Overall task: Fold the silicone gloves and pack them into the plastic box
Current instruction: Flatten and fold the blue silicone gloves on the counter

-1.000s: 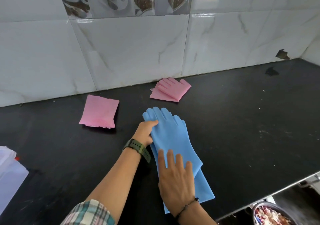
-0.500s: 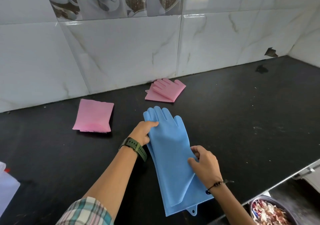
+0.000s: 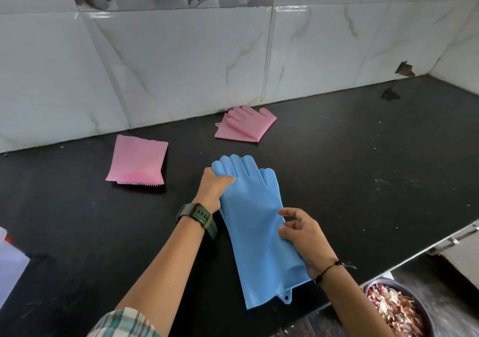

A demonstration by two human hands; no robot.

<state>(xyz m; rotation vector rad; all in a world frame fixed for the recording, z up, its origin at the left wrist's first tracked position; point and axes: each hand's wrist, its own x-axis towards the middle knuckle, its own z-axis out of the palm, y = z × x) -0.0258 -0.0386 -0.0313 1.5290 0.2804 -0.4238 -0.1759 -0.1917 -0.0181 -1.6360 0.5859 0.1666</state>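
The blue gloves [image 3: 252,222] lay stacked flat on the black counter [image 3: 350,181]. The left hand [image 3: 215,187] gripped their finger end, fingers curled shut; the right hand [image 3: 304,235] pinched the right edge near the cuff.

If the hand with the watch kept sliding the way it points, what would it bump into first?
The left hand points up the blue gloves toward the wall. Past their fingertips, the folded pink glove by the wall looks first in line, though depth is unclear.
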